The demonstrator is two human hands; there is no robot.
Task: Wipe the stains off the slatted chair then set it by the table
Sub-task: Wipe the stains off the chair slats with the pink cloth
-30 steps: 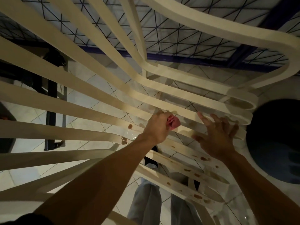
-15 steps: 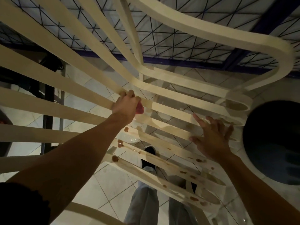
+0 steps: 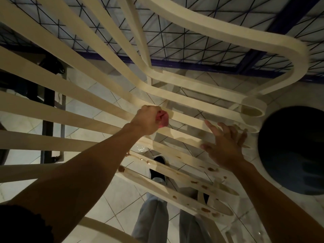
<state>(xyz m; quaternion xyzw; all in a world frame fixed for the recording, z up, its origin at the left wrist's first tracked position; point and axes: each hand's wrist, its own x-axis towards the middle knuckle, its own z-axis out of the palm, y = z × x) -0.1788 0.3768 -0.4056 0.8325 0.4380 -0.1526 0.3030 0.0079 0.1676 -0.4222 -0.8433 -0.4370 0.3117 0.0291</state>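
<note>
Left fingers (image 3: 150,109) tight around cloth (image 3: 163,119), right fingers (image 3: 212,127) splayed on chair (image 3: 228,41).

Cream slatted chair (image 3: 52,109) with brown stains (image 3: 206,209), pink cloth (image 3: 162,118), white tiled floor (image 3: 84,106), blue-framed grid fence (image 3: 210,37).

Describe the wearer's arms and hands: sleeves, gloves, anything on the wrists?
The left hand and right hand are ungloved. Both forearms are bare, no watch or band at either wrist. A dark sleeve with a wavy edge shows high on the left arm; no sleeve shows on the right arm in frame. No rings visible, but light is dim.
</note>
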